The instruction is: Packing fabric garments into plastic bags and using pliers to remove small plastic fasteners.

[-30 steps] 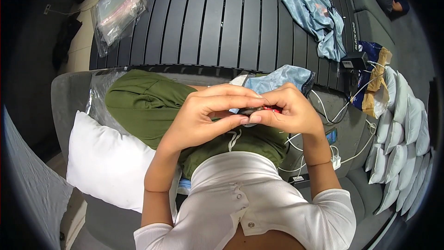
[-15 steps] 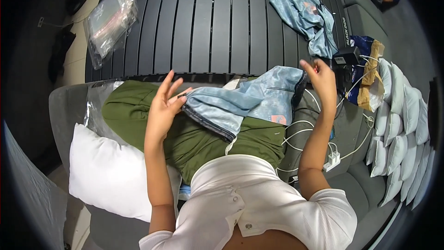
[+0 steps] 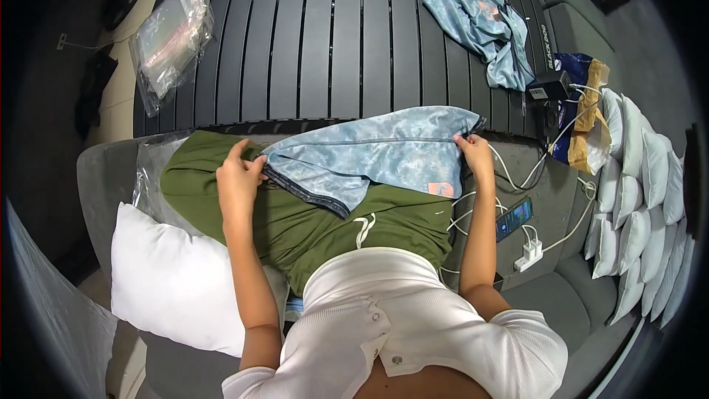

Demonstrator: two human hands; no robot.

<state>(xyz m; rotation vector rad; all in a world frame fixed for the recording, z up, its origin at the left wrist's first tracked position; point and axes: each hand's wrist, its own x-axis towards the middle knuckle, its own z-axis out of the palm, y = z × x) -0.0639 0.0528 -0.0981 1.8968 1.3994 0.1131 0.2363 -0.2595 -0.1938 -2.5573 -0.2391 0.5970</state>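
Observation:
A pale blue mottled cloth piece (image 3: 384, 144) with dark edging at both ends and a small orange patch lies stretched across my lap, over my green trousers (image 3: 199, 170). My left hand (image 3: 238, 181) pinches its left dark-edged corner between thumb and fingers. At the far right end, my right hand (image 3: 476, 157) grips the upper edge near the dark trim. A seam runs lengthwise along the cloth, which is drawn fairly flat between the hands. What kind of article it is I cannot tell.
A similar blue cloth (image 3: 476, 29) lies crumpled on the slatted black table (image 3: 310, 44), with clear plastic bags (image 3: 173, 44) at its left. Right of me are a phone (image 3: 515, 219), a white charger (image 3: 529, 255), cables and stacked pillows (image 3: 635, 207). A white pillow (image 3: 173, 281) is at left.
My right hand has come down and closed on the cloth's right end. The cloth has spread flatter and straighter. My left hand has lowered slightly, moving left with its corner.

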